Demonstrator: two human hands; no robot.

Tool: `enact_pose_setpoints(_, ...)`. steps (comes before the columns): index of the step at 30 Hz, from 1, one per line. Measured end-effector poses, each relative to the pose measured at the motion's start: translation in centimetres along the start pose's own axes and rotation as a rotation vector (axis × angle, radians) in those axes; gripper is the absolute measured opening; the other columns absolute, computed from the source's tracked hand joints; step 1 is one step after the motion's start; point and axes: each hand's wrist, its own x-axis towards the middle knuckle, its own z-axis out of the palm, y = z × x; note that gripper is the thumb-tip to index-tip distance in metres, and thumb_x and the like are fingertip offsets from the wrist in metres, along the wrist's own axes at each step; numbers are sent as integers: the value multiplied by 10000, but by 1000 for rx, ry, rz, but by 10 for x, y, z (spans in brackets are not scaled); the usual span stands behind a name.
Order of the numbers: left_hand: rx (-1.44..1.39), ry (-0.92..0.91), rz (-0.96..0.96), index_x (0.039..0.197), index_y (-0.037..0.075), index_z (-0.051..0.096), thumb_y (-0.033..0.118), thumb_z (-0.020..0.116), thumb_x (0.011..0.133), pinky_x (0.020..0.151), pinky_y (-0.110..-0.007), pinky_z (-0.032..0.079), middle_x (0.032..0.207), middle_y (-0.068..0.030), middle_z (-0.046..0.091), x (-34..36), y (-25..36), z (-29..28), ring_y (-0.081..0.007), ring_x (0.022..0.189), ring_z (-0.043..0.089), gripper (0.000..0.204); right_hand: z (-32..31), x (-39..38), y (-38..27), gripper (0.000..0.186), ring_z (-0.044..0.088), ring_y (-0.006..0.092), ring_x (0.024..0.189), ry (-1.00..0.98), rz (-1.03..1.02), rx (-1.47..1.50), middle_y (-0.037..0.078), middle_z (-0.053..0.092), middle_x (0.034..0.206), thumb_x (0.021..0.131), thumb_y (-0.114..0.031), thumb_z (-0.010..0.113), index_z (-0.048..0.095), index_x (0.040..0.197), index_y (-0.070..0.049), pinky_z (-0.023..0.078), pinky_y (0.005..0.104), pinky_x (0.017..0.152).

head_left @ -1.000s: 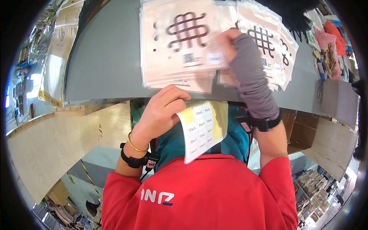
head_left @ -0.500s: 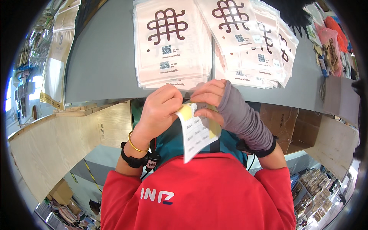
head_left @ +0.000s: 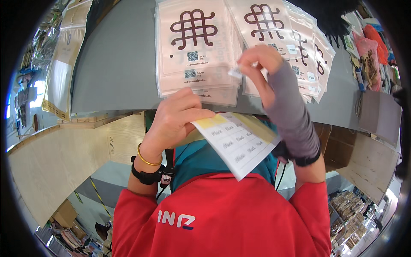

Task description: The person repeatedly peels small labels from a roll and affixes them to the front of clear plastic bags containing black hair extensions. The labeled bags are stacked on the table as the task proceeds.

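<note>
My left hand [head_left: 177,115] grips the upper left corner of a sticker sheet [head_left: 244,147], white labels on yellowish backing, pinched between thumb and fingers. The sheet hangs tilted in front of the table edge. Above and to the right, my right hand [head_left: 263,64] pinches a small white sticker [head_left: 235,72] between thumb and finger. That hand is over the gap between a left stack of pale pink plastic bags [head_left: 195,51] and a fanned right pile of the same bags [head_left: 261,21]. Several bags in the right pile bear a small white label [head_left: 311,76].
The bags lie on a grey table [head_left: 115,64]. A black furry item [head_left: 332,17] sits at the far right. Clear packaging [head_left: 66,55] hangs at the left edge. Wooden panels [head_left: 77,158] and an open brown box [head_left: 338,145] stand below table level.
My right hand has left the sheet and moved up toward the bags, with a small sticker in its fingers. My left hand still holds the sheet, which now lies more spread out to the right.
</note>
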Motion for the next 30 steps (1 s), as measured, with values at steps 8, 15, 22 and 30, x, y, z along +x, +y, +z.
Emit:
enact_pose_setpoints(8,76,-59,42,871,91,803,110,838,666,1130,-509,433,1336,-118,663,23,-14,-4,-397,1360,544,209,28,62,58,143,622,327,1056,-366,-190,-370,123,653,1034,997,-196,665,700,1046,-67,512,443,935)
enact_pose_setpoints(15,25,-154,47,844,58,777,88,810,734,1248,-576,333,1414,-145,631,35,-24,-1,-397,1479,473,119,35,62,60,155,620,308,1072,-391,-181,-447,100,641,1092,986,-202,686,679,1063,-67,516,428,948)
enact_pose_setpoints(22,76,-198,64,838,72,725,39,774,744,1262,-575,310,1233,-125,656,35,-24,0,-373,1438,526,111,34,47,45,430,611,318,1104,-303,-69,-565,143,616,1181,884,-290,807,641,1204,-55,518,411,963)
enact_pose_setpoints(30,107,-221,28,835,73,707,-70,711,674,1280,-610,278,1189,-104,671,16,-17,-7,-351,1402,581,216,4,27,64,643,620,346,1015,-114,118,-1012,181,649,1121,885,-565,784,729,1135,25,541,460,845)
